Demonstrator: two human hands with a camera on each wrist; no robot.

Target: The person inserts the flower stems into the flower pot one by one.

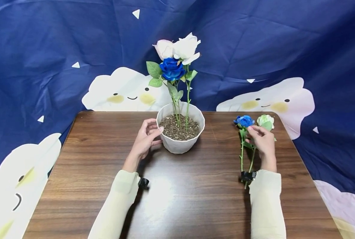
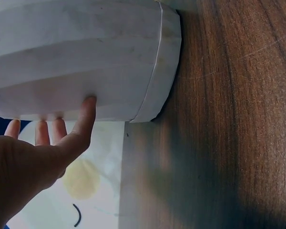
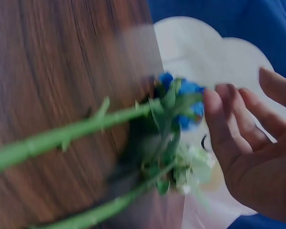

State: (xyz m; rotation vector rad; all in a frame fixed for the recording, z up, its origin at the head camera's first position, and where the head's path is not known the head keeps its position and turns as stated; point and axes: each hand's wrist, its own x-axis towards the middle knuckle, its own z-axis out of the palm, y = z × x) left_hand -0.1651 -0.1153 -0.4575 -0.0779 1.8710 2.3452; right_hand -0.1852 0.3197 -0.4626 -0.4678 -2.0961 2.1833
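A white faceted pot filled with dark soil holds a blue rose, a white rose and a pale pink rose, all upright. My left hand is at the pot's left side, thumb by the rim; in the left wrist view its fingertips meet the pot wall. On the right lie a second blue rose and a pale green-white rose, stems toward me. Over them is my right hand, thumb and forefinger close together right at the blue rose's leaves.
The brown wooden table spans the front, its far edge just behind the pot. Behind it hangs a dark blue cloth with smiling clouds. Dark wrist straps sit at both cream sleeves.
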